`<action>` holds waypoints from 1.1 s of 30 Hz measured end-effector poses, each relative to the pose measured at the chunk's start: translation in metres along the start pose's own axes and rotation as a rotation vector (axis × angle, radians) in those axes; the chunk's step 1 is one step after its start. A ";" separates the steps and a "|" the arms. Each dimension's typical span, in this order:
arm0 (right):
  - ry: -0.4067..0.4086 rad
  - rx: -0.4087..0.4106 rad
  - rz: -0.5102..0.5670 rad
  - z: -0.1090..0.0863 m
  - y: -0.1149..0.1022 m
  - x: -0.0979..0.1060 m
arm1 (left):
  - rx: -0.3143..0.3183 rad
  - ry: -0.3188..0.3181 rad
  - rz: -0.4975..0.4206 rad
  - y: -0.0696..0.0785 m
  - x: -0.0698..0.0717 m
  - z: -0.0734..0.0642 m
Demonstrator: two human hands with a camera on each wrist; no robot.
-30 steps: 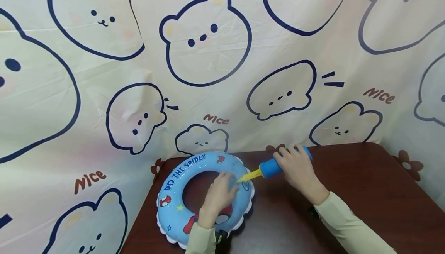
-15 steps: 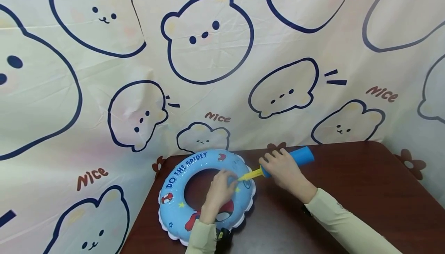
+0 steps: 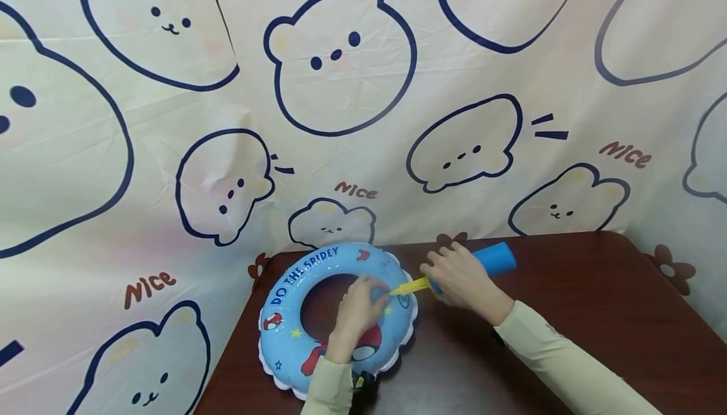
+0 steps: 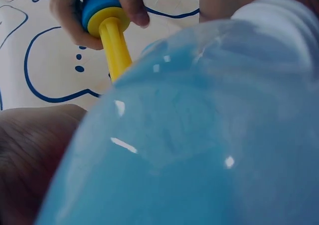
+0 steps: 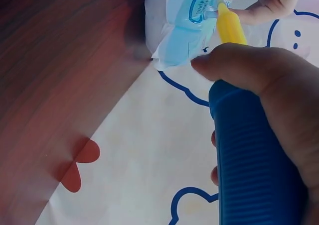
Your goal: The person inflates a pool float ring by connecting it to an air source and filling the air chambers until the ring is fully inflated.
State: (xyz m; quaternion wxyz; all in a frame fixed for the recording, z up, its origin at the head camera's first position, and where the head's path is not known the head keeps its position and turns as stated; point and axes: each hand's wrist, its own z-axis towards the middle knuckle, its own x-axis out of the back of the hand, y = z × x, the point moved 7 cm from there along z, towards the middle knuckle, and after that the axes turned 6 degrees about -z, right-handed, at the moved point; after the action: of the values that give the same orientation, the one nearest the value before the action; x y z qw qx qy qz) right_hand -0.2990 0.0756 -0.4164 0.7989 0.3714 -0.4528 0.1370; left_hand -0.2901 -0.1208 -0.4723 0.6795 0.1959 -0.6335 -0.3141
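A light blue inflatable swim ring with a white scalloped edge and printed cartoons lies on the table. My left hand reaches over its hole and pinches the clear valve on its right side. The yellow nozzle of a blue hand pump points into that valve. My right hand grips the pump just behind the nozzle, with the blue barrel extending up and right behind it. In the left wrist view the ring's shiny surface hides most of my left hand and the nozzle tip.
The dark brown table extends to the right of the ring. A cloth printed with bear heads hangs right behind the table's far edge and along both sides.
My right hand has moved left along the pump toward the nozzle, so more of the blue barrel shows behind it. The left hand keeps its place at the valve.
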 end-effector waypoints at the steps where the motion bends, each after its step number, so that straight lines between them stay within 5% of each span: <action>1: 0.005 0.002 -0.004 0.001 0.000 0.000 | 0.002 0.002 0.005 -0.001 0.000 0.000; 14: 0.116 0.011 -0.015 0.000 -0.002 0.002 | 0.029 -0.011 0.026 -0.005 -0.004 0.001; 25: -0.088 -0.050 0.116 0.002 0.001 -0.008 | -0.072 -0.017 0.095 -0.002 -0.005 0.001; 33: 0.036 -0.005 0.036 -0.002 0.003 -0.005 | -0.068 -0.027 0.037 -0.004 -0.006 0.002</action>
State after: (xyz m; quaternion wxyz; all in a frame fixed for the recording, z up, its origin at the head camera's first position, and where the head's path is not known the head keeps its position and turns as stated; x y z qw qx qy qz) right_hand -0.3024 0.0801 -0.4196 0.8054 0.3584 -0.4451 0.1570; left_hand -0.2924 -0.1191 -0.4790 0.6828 0.1565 -0.6351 -0.3254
